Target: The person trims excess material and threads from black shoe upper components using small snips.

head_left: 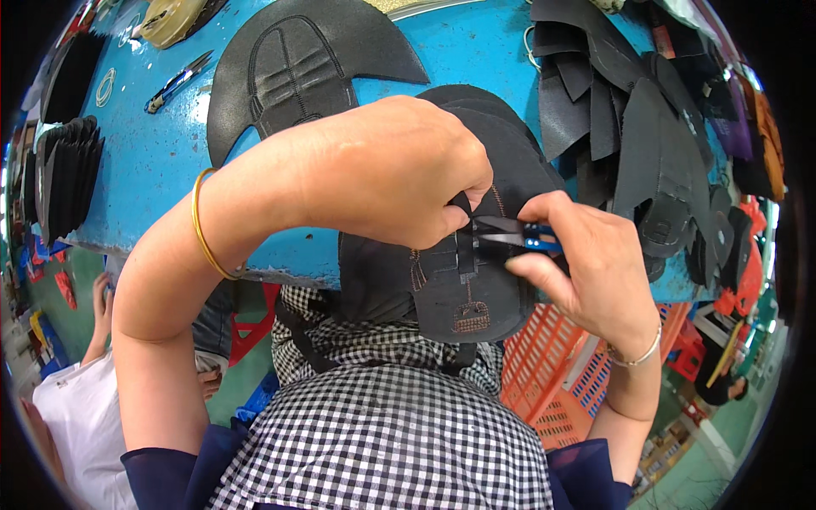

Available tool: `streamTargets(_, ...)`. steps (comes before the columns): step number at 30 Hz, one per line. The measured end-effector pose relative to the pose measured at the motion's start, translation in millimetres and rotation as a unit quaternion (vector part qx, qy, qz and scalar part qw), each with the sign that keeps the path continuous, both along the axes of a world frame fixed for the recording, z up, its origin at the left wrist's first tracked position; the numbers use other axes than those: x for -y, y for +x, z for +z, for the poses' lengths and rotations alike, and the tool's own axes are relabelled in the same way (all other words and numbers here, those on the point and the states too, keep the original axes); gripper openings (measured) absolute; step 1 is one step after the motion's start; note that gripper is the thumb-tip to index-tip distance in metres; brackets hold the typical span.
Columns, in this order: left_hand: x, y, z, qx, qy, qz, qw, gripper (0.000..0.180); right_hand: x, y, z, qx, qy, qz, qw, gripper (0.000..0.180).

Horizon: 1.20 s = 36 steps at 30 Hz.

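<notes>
Black shoe upper [459, 280] pinched by left hand [391, 170] at blue table [161, 161] edge, blue-handled snips [518, 236] gripped by right hand [586, 272] against its strap.

Matt black leather upper [463, 280] (stitched), shiny metal snips [510, 235], glossy blue table [153, 161].

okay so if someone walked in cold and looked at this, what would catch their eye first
Probably the two hands at centre: the left hand pinches a strap on a black shoe upper, while the right hand works blue-handled thread snips against it. Behind them lies a bright blue table, with black cut pieces heaped at upper right.
</notes>
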<state>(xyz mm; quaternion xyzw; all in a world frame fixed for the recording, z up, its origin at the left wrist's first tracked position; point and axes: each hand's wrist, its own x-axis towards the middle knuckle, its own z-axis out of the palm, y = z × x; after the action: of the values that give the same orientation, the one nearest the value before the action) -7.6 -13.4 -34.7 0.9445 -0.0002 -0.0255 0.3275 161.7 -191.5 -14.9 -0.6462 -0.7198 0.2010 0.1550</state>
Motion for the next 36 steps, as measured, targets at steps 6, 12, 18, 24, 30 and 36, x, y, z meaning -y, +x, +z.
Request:
streamTargets(6, -2, 3, 3, -0.033, -0.016, -0.024, 0.999, 0.013, -12, 5, -9, 0.006, 0.005, 0.035, 0.999, 0.029)
streamTargets(12, -8, 1, 2, -0.033, -0.068, -0.009, 0.997, 0.011, -3, 1, 1, -0.010, 0.014, -0.005, 1.000, 0.024)
streamTargets(18, -15, -3, -1, -0.044, -0.189, 0.036, 0.980, 0.014, 20, -54, -10, 0.145, 0.099, 0.044, 0.983, 0.028)
streamTargets(24, -20, -10, 23, 0.004, -0.380, 0.173, 0.909, 0.015, 16, -95, -26, 0.291, 0.093, -0.014, 0.952, 0.024)
streamTargets(30, -26, -54, 50, 0.195, -0.286, 0.287, 0.893, 0.022, 8, -43, -4, -0.163, 0.034, -0.206, 0.964, 0.020)
streamTargets(36, -35, -70, 35, 0.135, -0.354, 0.310, 0.872, 0.020, 73, -11, -24, -0.668, 0.172, -0.508, 0.515, 0.059)
